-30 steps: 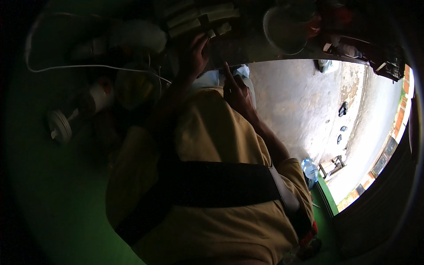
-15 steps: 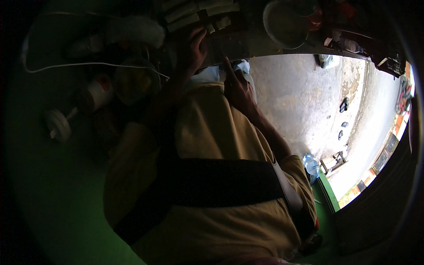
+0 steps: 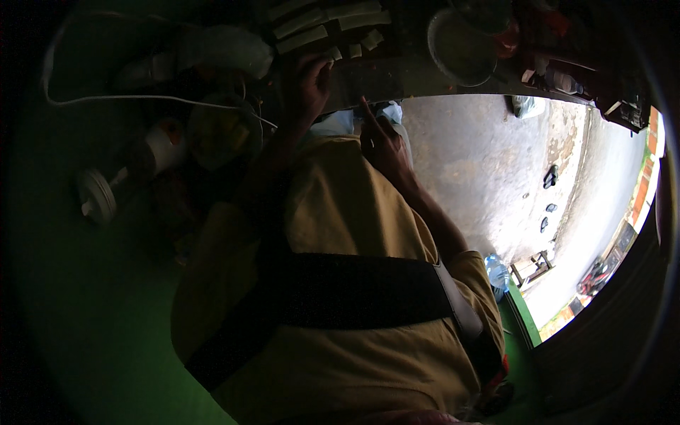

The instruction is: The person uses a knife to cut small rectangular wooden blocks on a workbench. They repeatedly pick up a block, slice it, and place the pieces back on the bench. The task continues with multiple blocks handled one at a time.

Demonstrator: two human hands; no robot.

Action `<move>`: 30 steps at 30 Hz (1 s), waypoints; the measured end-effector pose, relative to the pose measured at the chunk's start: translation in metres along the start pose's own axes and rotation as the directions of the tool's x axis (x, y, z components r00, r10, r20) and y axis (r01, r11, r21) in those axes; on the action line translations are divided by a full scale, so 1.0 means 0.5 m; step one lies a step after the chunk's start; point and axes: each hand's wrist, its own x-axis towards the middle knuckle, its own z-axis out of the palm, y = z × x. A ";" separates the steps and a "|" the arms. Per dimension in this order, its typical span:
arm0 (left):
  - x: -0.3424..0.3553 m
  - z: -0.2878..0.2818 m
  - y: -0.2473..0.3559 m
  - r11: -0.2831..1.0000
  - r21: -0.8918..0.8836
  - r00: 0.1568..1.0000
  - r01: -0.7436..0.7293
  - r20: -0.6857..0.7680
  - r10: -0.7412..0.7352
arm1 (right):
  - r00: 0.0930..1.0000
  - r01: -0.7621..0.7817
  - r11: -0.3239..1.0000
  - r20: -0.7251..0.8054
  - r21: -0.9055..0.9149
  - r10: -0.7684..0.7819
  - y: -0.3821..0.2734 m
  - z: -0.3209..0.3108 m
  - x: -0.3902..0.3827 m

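Note:
At the dark table's near edge, my left hand (image 3: 312, 86) reaches forward. Its fingertips are pinched at a small pale piece (image 3: 334, 54). Two more cut pieces, one a small pale block (image 3: 355, 51) and one a larger pale chunk (image 3: 371, 40), lie just to the right. Beyond them are several long pale strips (image 3: 301, 40) in rows; their material is too dark to tell. My right hand (image 3: 384, 140) is beside my lap, below the table edge. Its index finger points forward while the others curl in; whatever they hold is lost in shadow.
A round basin (image 3: 462, 49) stands on the table to the right, beside a reddish item (image 3: 506, 44). A white cable (image 3: 152, 98) crosses the left side, near a white cylindrical container (image 3: 164, 146). Sandals (image 3: 550, 176) and a water bottle (image 3: 497, 275) are on the right.
My left hand has drawn down slightly, and its fingers have closed in at the small pale piece. The right hand has barely moved. The view has shifted a little, showing more of the strips.

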 end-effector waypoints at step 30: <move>-0.003 0.006 -0.005 1.000 -0.023 1.000 -0.021 -0.023 0.020 | 0.993 -0.034 0.997 0.107 -0.073 0.041 -0.021 -0.006 0.017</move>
